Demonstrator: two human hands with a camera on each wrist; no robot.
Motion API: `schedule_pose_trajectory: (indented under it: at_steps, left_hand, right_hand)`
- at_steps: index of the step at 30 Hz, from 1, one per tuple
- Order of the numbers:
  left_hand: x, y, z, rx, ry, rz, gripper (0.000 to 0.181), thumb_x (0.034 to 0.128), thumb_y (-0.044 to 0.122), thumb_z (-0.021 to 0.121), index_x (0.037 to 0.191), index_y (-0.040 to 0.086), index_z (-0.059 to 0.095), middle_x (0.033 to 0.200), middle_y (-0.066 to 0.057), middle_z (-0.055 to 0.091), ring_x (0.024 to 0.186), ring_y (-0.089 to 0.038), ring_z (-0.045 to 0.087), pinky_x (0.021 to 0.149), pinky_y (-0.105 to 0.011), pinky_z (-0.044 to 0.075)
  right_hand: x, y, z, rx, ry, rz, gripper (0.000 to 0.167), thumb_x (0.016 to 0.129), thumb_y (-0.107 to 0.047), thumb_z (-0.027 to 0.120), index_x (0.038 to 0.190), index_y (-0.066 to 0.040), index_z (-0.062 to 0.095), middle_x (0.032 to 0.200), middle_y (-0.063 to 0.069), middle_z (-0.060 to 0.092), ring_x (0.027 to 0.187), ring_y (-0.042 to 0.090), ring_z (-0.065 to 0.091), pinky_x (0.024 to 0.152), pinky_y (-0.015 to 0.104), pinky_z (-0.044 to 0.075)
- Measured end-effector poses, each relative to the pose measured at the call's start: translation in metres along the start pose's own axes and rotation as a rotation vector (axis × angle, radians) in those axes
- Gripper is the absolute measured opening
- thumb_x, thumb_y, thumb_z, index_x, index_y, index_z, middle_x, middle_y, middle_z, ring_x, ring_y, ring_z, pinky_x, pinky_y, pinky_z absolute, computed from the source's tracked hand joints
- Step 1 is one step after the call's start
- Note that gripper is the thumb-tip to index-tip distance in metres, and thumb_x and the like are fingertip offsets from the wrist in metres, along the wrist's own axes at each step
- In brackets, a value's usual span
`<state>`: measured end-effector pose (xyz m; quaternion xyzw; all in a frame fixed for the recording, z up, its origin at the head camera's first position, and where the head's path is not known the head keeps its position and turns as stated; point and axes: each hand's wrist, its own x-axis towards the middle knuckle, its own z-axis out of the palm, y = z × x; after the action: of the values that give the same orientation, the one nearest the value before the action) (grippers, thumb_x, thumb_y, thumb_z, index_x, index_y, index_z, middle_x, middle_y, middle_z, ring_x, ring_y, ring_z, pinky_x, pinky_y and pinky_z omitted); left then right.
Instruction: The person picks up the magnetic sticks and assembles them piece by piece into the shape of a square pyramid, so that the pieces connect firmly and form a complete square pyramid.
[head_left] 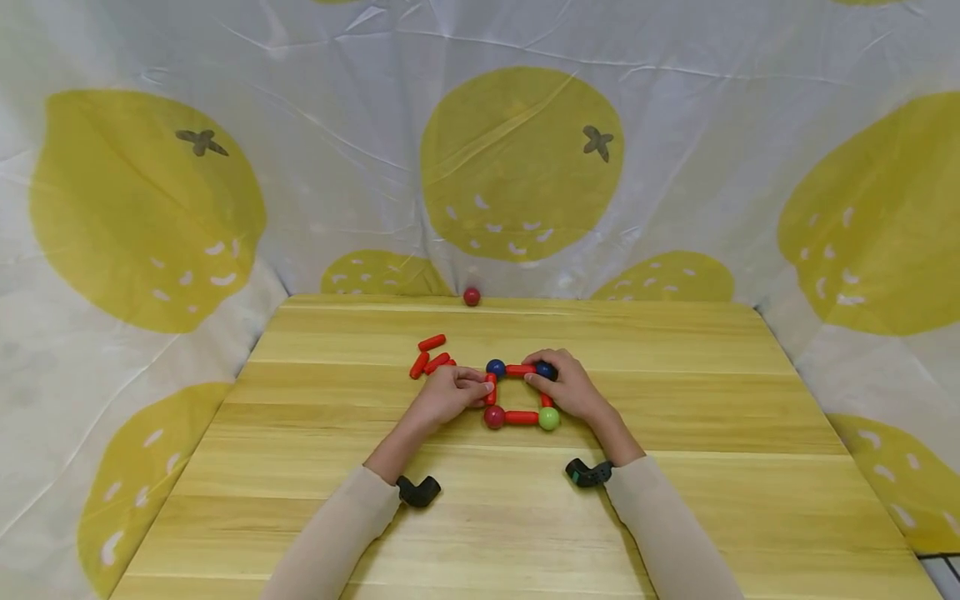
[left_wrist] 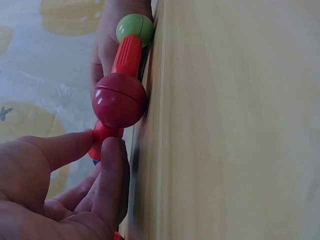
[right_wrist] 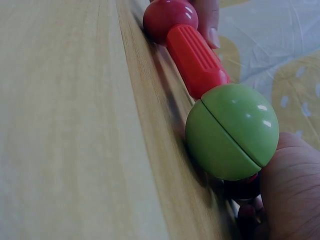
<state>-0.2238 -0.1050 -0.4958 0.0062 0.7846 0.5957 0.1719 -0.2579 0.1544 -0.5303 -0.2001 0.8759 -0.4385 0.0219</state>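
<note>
Red rods and coloured balls form a square on the table. Its corners are a dark red ball (head_left: 494, 417) and a green ball (head_left: 549, 418) at the near side, and two blue balls at the far side, one blue ball (head_left: 496, 368) on the left. Between thumb and fingers, my left hand (head_left: 446, 397) pinches the left red rod (head_left: 491, 388). My right hand (head_left: 576, 390) grips the far right blue ball (head_left: 543, 370), partly covering it and the right red rod (head_left: 546, 400). The near red rod (right_wrist: 196, 61) joins the dark red and green balls in the right wrist view.
Several loose red rods (head_left: 431, 342) lie behind and left of my left hand, one partly hidden by it. A single red ball (head_left: 472, 297) sits at the table's back edge. Behind the wooden table (head_left: 517, 517) hangs a lemon-print cloth (head_left: 360, 167).
</note>
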Motion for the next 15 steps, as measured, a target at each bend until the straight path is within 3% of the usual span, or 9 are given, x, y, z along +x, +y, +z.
schedule_pose_trajectory:
  at_steps: [9,15]
  left_hand:
    - [0.0014,-0.0019,0.0039,0.066,0.005,-0.031,0.031,0.0957,0.024,0.076,0.117,0.001,0.072,0.095,-0.008,0.079,0.076,-0.014,0.075,0.074,-0.028,0.063]
    - [0.0014,-0.0012,0.0053,0.083,0.002,-0.021,0.031,0.0965,0.024,0.075,0.117,0.001,0.073,0.092,-0.007,0.078,0.073,-0.014,0.074,0.071,-0.029,0.063]
  right_hand:
    - [-0.0002,-0.0029,0.0003,-0.001,0.005,0.011,0.024,0.100,-0.029,0.070,0.121,-0.018,0.072,0.119,0.006,0.068,0.104,0.024,0.054,0.093,0.041,0.045]
    - [-0.0008,-0.0013,0.0015,-0.005,0.015,0.016,0.025,0.100,-0.029,0.070,0.122,-0.018,0.072,0.118,0.007,0.067,0.103,0.024,0.055,0.092,0.039,0.044]
